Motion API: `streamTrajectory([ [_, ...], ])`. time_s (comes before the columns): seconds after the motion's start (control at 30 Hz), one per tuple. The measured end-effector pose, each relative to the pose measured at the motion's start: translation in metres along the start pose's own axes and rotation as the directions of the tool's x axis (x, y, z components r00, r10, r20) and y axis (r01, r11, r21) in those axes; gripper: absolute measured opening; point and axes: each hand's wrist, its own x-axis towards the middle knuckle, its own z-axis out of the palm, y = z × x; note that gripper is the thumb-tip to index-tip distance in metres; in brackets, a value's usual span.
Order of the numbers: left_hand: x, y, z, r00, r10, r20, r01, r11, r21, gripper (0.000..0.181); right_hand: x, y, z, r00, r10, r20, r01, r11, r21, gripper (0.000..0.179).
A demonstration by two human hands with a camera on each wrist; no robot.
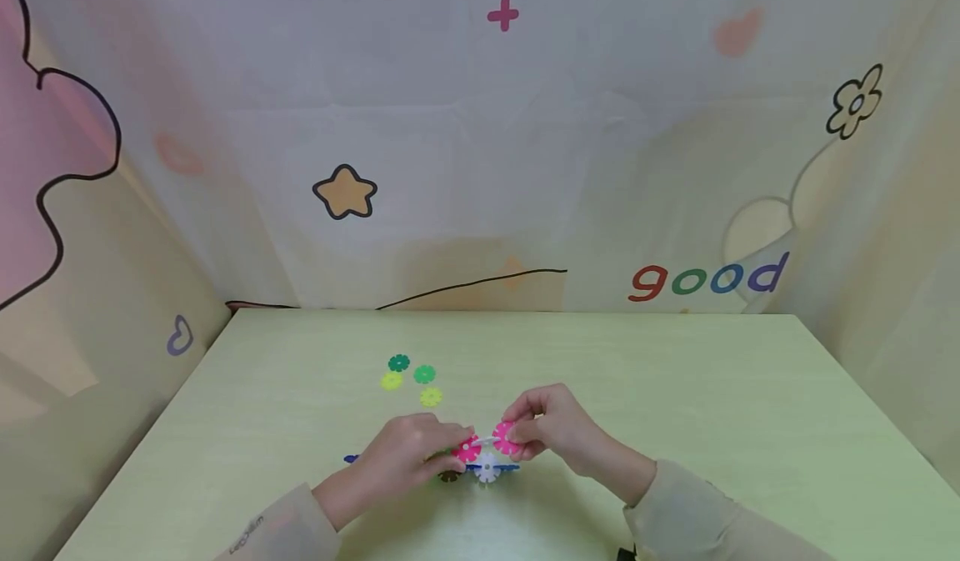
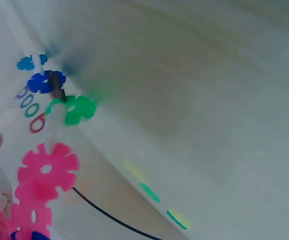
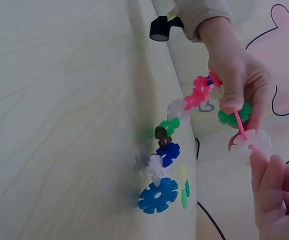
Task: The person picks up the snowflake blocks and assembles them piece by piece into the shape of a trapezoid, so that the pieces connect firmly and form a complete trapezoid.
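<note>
One linked-disc chain (image 1: 487, 468), part-built, toward the near edge of the counter (image 1: 675, 394) — left hand (image 1: 407, 456), fingers gripping it; right hand (image 1: 558, 429), fingers pinching pink end disc (image 1: 503, 438) — four loose discs (image 1: 424, 374) remain unjoined nearer the far edge.

The left fingers (image 1: 453, 434) hide the top of the brown disc (image 1: 450, 478) below them. The right fingers (image 1: 528, 403) cover the right part of a pink disc (image 1: 500, 443). Below these, a black object (image 1: 626, 555) is cut off by the head view's bottom edge, unidentifiable. Lettering (image 1: 246, 534) behind the left fingers is too small to read.
</note>
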Motion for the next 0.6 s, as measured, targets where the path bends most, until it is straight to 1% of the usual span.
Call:
streamTrajectory([
  [0.1,0.001,0.001,-0.002,0.999,-0.02,0.025,0.02,1.0,-0.002,0.031,0.002,0.004,0.0,1.0,0.003,-0.007,-0.003,1.0,0.005,0.017],
  [0.27,0.002,0.0,-0.007,0.993,-0.079,0.087,0.082,0.996,-0.029,0.032,0.006,0.011,-0.001,1.0,0.023,-0.002,-0.023,0.997,0.069,0.02],
  [0.37,0.003,-0.001,-0.008,0.991,-0.083,0.108,0.086,0.996,-0.027,0.036,0.009,0.013,-0.003,0.999,0.029,0.023,-0.031,0.995,0.095,0.022],
  [0.6,0.006,-0.001,-0.006,0.987,-0.094,0.129,0.086,0.994,0.063,0.049,0.012,0.014,-0.007,0.998,0.028,0.052,-0.034,0.992,0.123,0.028],
])
